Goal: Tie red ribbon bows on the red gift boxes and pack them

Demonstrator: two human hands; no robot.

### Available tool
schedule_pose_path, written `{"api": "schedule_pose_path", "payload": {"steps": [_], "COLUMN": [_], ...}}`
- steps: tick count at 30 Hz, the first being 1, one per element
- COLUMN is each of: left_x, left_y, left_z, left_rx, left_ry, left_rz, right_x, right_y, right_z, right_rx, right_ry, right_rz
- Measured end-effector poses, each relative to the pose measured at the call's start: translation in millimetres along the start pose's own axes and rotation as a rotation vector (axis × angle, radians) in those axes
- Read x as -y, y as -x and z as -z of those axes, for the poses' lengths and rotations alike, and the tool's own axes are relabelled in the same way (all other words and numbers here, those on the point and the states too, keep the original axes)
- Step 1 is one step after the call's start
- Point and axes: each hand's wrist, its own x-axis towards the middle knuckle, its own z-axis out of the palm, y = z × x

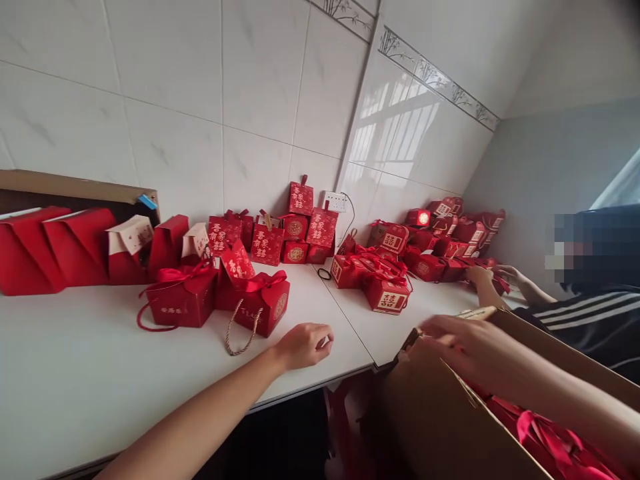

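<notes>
Our left hand (306,345) was curled into a loose fist at the front edge of the white desk (75,373), just beside a gold-corded box (276,310). That was one of two ribbon-tied boxes we had there between the front and back edges; the other, a red-handled box (180,303), was just to its left. Our right hand (453,337) was over the rim of one open carton (425,393), which was by the desk's front edge, right of the seam. Blur hid the fingers, so we could not tell whether they gripped it. Red ribbons (550,440) showed inside, too overlapped to count.

Along the back edge, at the left, we had five folded bags (83,247): three all red, two with cream flaps. One black loop (325,274) lay near the seam. Right of it we saw a cluster of red boxes (390,300), two with pale panels towards us. Farther right, one co-worker's two hands (483,283) were at a pile (425,267) too crowded to count.
</notes>
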Motion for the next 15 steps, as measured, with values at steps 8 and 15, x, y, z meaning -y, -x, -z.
{"api": "schedule_pose_path", "payload": {"steps": [8,15], "left_x": [17,17], "left_y": [0,1], "left_z": [3.9,6.0], "left_rx": [-0.008,0.049], "left_ry": [-0.042,0.088], "left_rz": [0.203,0.266], "right_x": [144,135], "right_y": [-127,-174], "right_z": [-137,-158], "right_rx": [0.271,0.277], "right_ry": [0.190,0.003], "right_rz": [0.296,0.282]}}
